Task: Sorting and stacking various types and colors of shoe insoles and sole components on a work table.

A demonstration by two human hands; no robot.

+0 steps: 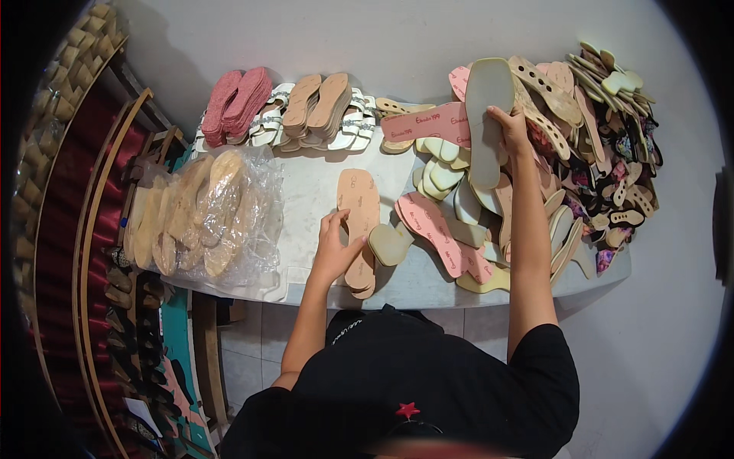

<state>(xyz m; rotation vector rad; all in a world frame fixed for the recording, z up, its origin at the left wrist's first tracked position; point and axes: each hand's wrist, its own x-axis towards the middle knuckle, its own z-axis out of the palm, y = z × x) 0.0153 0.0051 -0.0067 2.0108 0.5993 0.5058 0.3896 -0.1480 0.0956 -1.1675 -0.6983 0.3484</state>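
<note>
My right hand, closed with the thumb on top, grips a long grey-green shoe sole raised over the pile at the right. Below and left of it, my left hand rests at the left edge of a stack of tan insoles, its fingers and thumb apart. Next to that thumb, a short grey-green sole piece overlaps the stack's right side. Between my hands lie pink insoles and pale sole pieces. A pink printed insole reaches behind the raised sole.
Red insoles, tan insoles and white sandals line the table's back. Wooden-looking soles in a clear plastic bag stand at left. Cut-out soles and floral straps heap up at right. A shelf rack borders the left.
</note>
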